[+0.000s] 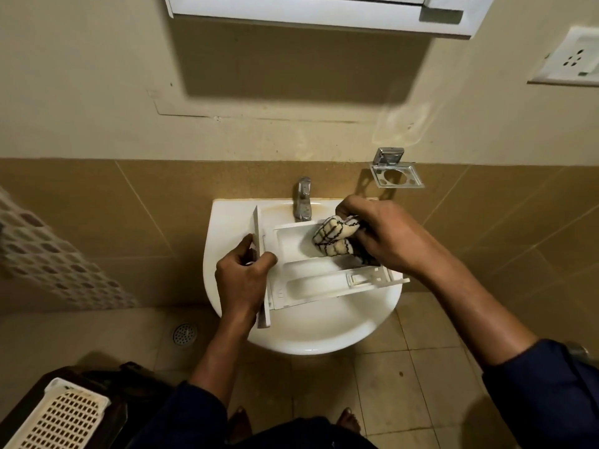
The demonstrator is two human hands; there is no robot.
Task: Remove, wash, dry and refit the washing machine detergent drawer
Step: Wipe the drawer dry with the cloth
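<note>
Detergent drawer is held over the white sink, just below the tap. It lies roughly level, with its open compartments facing up and its front panel turned to the left. The left grip is clenched round that front panel, thumb on the inner face and fingers behind it, steadying the whole piece. The right grip is bunched round a cream, dark-striped cloth and presses it into the far compartment, so this looks like the drying step (no water is seen running from the tap). To do it well, I judge the cloth needs working into each corner and along the dividing walls, where drops tend to collect. After that come the near compartment and the small slotted insert at its right end, which looks fiddly and may trap water. A firm hold on the panel matters, since wet plastic can slip and a fall into the basin could crack a thin wall. The drawer is glossy white plastic with rounded troughs. It looks clean, though I cannot tell whether it is damp.
</note>
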